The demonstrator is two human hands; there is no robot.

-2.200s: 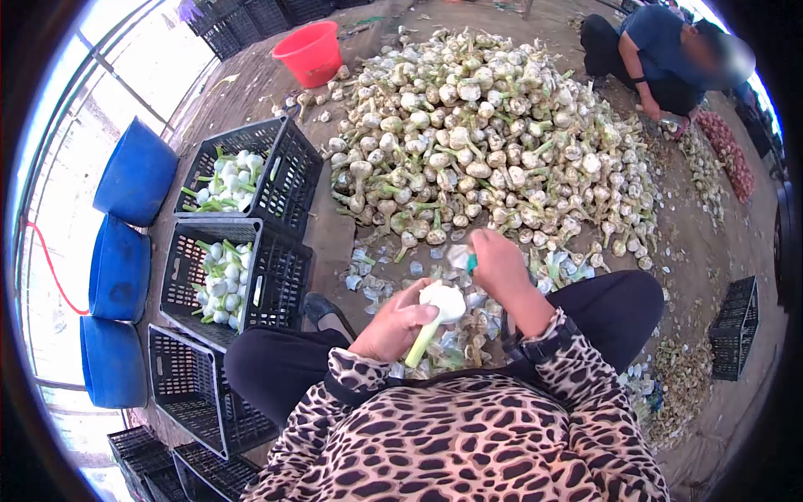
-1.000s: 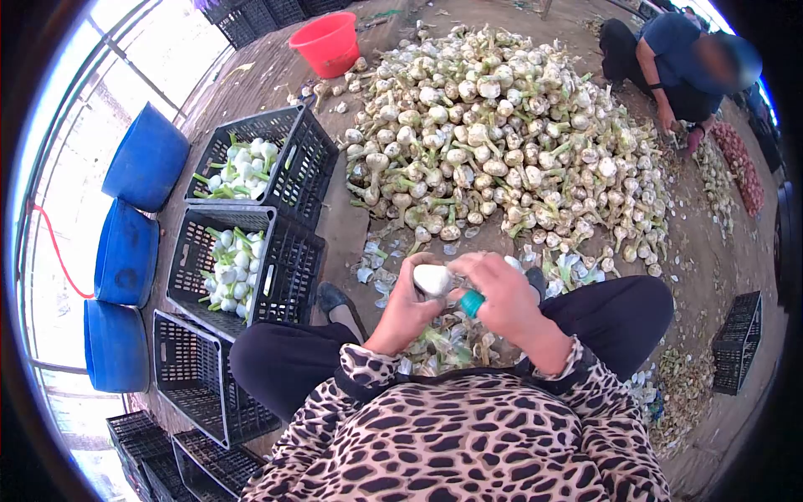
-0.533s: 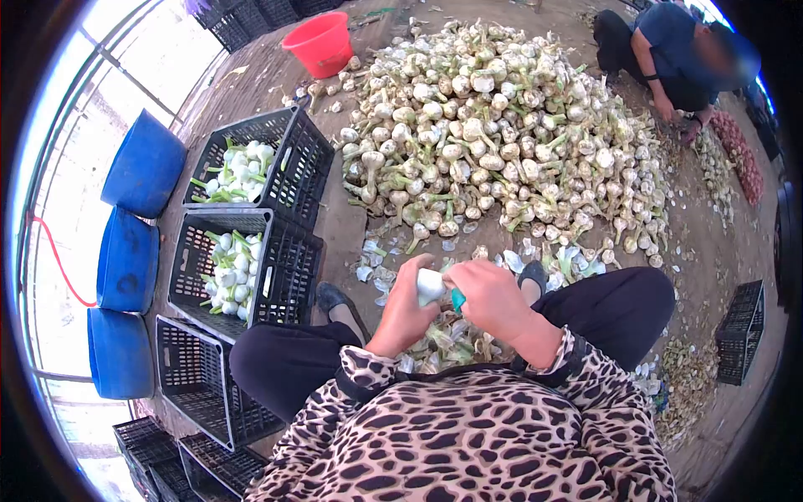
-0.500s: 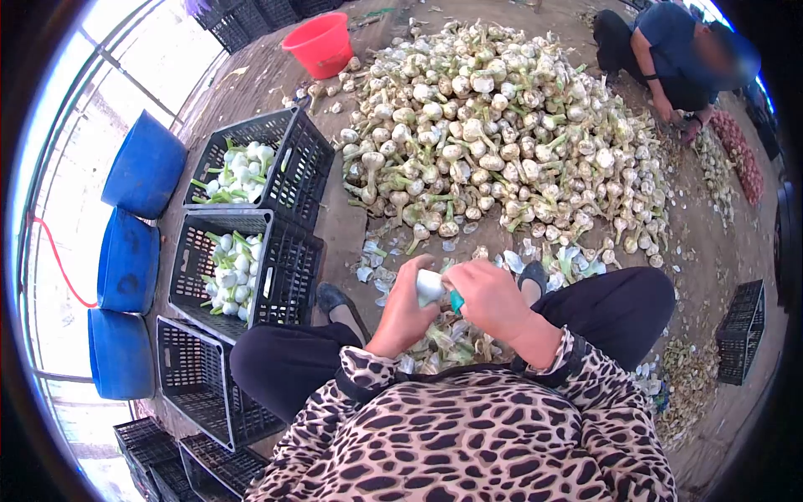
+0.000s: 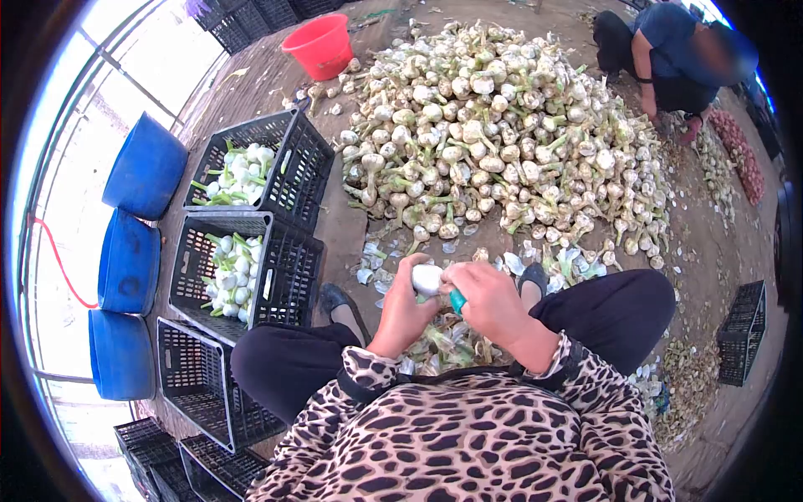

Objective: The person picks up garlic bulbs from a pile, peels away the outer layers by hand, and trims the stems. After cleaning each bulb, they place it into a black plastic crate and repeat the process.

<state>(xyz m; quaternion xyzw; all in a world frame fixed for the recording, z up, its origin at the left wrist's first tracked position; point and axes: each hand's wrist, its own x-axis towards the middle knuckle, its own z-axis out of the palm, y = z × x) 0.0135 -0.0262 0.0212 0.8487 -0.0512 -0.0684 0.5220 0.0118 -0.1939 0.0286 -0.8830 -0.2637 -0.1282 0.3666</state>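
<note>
A white garlic bulb (image 5: 427, 279) is held between my two hands, above my lap. My left hand (image 5: 403, 311) wraps around its left side, fingers over the top and thumb below. At the bulb's right edge, the fingers of my right hand (image 5: 493, 305) are closed and pressed together against it. A small teal-green piece (image 5: 457, 301) shows at my right fingers; I cannot tell whether it is a handle or a finger cover. Under the hands, loose garlic skins (image 5: 452, 345) lie between my legs. Straight ahead rises a large pile of untrimmed garlic (image 5: 493, 134).
Black crates (image 5: 288, 201) at my left hold clean white bulbs (image 5: 234, 276); another crate (image 5: 196, 368) sits nearer. Blue barrels (image 5: 125, 259) line the wall. Beyond are a red tub (image 5: 320, 48) and, at far right, a crouching person (image 5: 677, 50). A black crate (image 5: 741, 335) stands right.
The bulb has turned in my hands and shows a rounder white side. My right fingers have shifted slightly along its edge. The other person's arm has moved a little.
</note>
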